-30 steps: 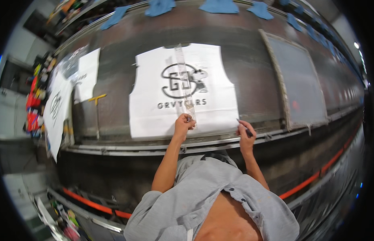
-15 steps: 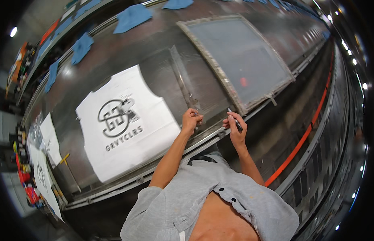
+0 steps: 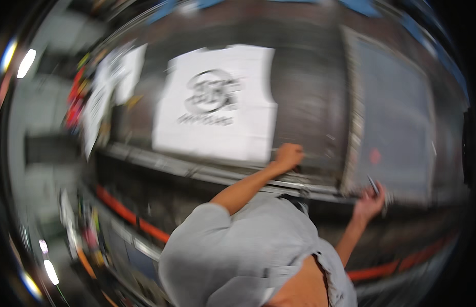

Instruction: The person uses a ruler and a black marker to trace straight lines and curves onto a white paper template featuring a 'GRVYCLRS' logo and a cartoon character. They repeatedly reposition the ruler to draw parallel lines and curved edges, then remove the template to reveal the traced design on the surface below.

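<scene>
We see the left hand [image 3: 288, 157] stretched out to the far right from its grey sleeve [image 3: 199, 225], forearm slanting across the near edge of the table. Its knuckles face up and its fingers are curled in narrow; blur keeps us from telling whether they grip anything. Our right hand [image 3: 369, 203] sits farther right and nearer, with its forearm rising from below. Its fingers close around a slim dark pen [image 3: 373, 185], which points to the far side and slightly left.

The white, armhole-cut panel with black printing [image 3: 248, 135] lies flat on the long dark tabletop [image 3: 309, 97], left of both hands. Its near right corner comes just beside the left hand; the right hand and the pen are well apart from it. On the right lies a rectangular screen with a pale, worn frame and grey-blue mesh [image 3: 394, 102]. The pen overlaps its near edge in our view, and we cannot tell whether they touch.

Between panel and screen runs a broad strip of dark tabletop, reaching from the left hand toward the far side. A metal rail [image 3: 217, 176] borders the table's near edge, passing under the left forearm. At the left end, white printed pieces [image 3: 97, 107] hang partly over the edge, and blue cloths [image 3: 360, 7] line the far side.
</scene>
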### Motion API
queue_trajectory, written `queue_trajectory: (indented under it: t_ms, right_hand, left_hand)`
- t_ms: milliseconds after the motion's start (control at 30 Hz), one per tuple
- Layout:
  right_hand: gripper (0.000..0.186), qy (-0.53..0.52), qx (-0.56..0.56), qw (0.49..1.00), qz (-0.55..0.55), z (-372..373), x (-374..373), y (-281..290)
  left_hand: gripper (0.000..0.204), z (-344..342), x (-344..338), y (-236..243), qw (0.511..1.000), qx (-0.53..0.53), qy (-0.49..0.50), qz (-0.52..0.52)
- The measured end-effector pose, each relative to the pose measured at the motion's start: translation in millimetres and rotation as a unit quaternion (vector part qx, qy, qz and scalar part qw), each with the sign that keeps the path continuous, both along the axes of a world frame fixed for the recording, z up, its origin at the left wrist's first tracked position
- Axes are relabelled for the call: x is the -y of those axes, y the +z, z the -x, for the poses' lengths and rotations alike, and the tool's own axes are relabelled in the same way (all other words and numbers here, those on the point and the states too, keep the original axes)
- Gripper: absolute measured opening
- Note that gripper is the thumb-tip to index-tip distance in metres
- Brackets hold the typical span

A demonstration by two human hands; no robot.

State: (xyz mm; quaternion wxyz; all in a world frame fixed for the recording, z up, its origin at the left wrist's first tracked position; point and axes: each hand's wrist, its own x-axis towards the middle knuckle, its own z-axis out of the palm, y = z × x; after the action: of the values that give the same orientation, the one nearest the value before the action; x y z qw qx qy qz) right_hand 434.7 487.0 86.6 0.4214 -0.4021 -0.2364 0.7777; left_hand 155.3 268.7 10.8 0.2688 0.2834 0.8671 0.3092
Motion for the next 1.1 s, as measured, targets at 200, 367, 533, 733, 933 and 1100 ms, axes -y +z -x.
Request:
queue_trajectory:
  t_ms: [200, 367, 533, 733, 933, 1100]
  right_hand:
    - [0.031, 0.053, 0.015, 0.997, -0.050, 5.9, 9.3, -15.6]
    - [0.030, 0.111, 0.014, 0.991, -0.076, 70.0, 21.6, 0.9]
    - [0.028, 0.131, 0.014, 0.986, -0.100, 117.1, 66.1, 9.4]
    - [0.028, 0.109, 0.094, 0.987, -0.071, 149.7, 169.9, 20.0]
    - [0.026, 0.050, 0.165, 0.980, -0.094, 141.9, 235.6, 43.4]
    - [0.026, -0.021, 0.238, 0.966, -0.100, 126.5, 258.1, 62.9]
  left_hand:
    - [0.016, 3.8, 24.8, 15.1, 0.986, 0.072, 0.090, -0.118]
    - [0.018, 21.2, 66.4, 2.6, 0.976, 0.091, 0.130, -0.146]
    - [0.015, 51.8, 115.3, -9.8, 0.962, 0.144, 0.144, -0.181]
    - [0.013, 240.0, 203.2, -51.3, 0.929, -0.013, 0.310, -0.201]
    - [0.039, 508.7, 291.4, -54.4, 0.884, -0.416, 0.211, 0.022]
    - [0.043, 563.2, 302.0, -72.5, 0.871, -0.459, 0.109, 0.136]
